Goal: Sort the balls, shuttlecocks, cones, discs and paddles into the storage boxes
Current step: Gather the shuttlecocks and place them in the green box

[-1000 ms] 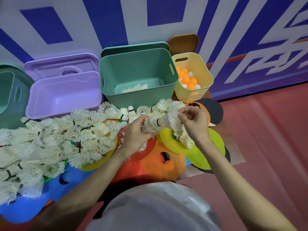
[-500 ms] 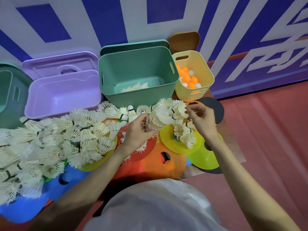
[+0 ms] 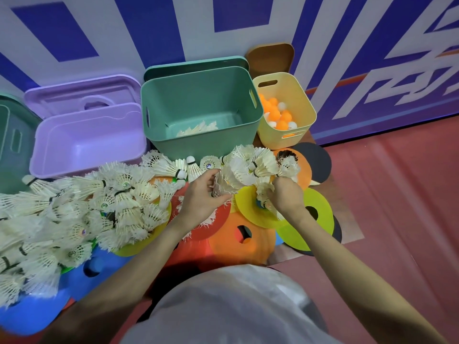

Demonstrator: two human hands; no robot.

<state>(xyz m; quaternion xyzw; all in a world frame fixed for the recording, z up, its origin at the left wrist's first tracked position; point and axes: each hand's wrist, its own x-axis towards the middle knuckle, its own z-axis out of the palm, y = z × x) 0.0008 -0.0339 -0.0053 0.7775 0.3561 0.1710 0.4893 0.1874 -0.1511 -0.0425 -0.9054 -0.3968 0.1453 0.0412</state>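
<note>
Gripping shuttlecocks (image 3: 238, 175), labels unreadable

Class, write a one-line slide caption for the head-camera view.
Left hand and right hand gather shuttlecocks before the green box, beside the yellow box of balls.

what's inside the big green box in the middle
A few white feathered shuttlecocks lie on the floor of the large green plastic storage box, toward its near side. The near wall hides the front strip of the floor, so more could sit there unseen.
</note>
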